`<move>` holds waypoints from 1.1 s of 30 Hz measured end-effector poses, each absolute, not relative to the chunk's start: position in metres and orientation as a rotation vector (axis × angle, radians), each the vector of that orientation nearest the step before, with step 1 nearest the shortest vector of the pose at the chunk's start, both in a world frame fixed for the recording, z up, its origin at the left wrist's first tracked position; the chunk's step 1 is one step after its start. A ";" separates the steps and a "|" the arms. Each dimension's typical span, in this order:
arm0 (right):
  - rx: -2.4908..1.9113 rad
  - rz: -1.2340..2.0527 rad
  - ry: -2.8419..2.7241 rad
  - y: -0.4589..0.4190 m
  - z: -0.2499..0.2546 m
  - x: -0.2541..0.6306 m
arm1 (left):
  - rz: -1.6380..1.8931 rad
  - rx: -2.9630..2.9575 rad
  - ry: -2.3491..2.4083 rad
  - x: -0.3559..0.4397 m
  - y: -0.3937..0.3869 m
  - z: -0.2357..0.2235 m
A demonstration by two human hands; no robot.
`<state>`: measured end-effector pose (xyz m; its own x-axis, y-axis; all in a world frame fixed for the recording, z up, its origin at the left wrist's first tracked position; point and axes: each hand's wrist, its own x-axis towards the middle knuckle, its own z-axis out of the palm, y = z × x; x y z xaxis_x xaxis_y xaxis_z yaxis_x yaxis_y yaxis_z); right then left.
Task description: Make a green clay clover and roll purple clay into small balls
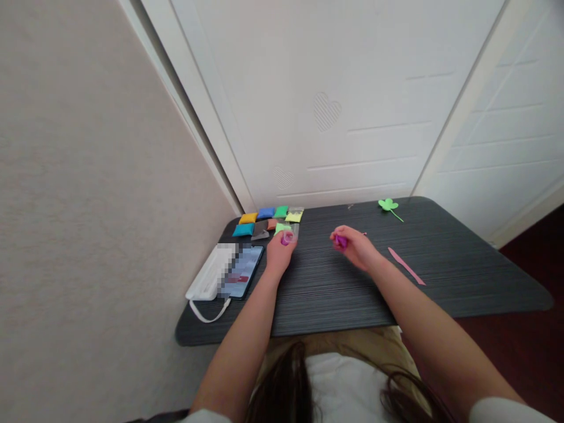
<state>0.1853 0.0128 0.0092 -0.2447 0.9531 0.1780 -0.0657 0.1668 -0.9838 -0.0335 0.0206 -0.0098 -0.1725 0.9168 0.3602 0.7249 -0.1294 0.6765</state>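
Observation:
Over the table's left half, my left hand (277,255) is closed on a clear packet (291,231) with purple modelling clay (286,238) showing in it. My right hand (359,249) is a short way to the right, its fingers pinched round a purple lump of clay (341,241). A thin pinkish tip pokes out behind that hand; I cannot make out what it belongs to. Just beyond my left fingers lies a light green clay packet (282,227). A pink plastic modelling knife (406,266) rests to the right of my right forearm.
Several coloured clay packets, including a yellow-orange one (248,218) and a teal one (244,230), lie at the back left. Nearer are a phone (247,273) and a white power bank (214,273) with a cable (207,320). A green clover shape (388,204) lies at the back right.

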 end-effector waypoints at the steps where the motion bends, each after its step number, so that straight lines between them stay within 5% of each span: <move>1: -0.963 1.259 -1.490 0.012 0.004 0.178 | 1.194 1.841 1.890 -0.033 0.020 -0.010; 19: -1.235 0.803 -2.003 0.010 0.005 0.190 | 1.223 1.755 1.874 -0.030 0.018 -0.006; 25: -1.122 0.381 -2.197 0.005 0.001 0.179 | 1.226 1.766 1.872 -0.030 0.018 -0.007; 33: -1.281 0.356 -2.027 0.019 -0.010 0.177 | 1.204 1.774 1.879 -0.029 0.017 -0.004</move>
<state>0.1767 0.0194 -0.0103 -0.2641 0.8715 0.4132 0.6785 0.4724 -0.5626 -0.0292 0.0168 -0.0040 -0.2001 0.9241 0.3257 0.6818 -0.1074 0.7236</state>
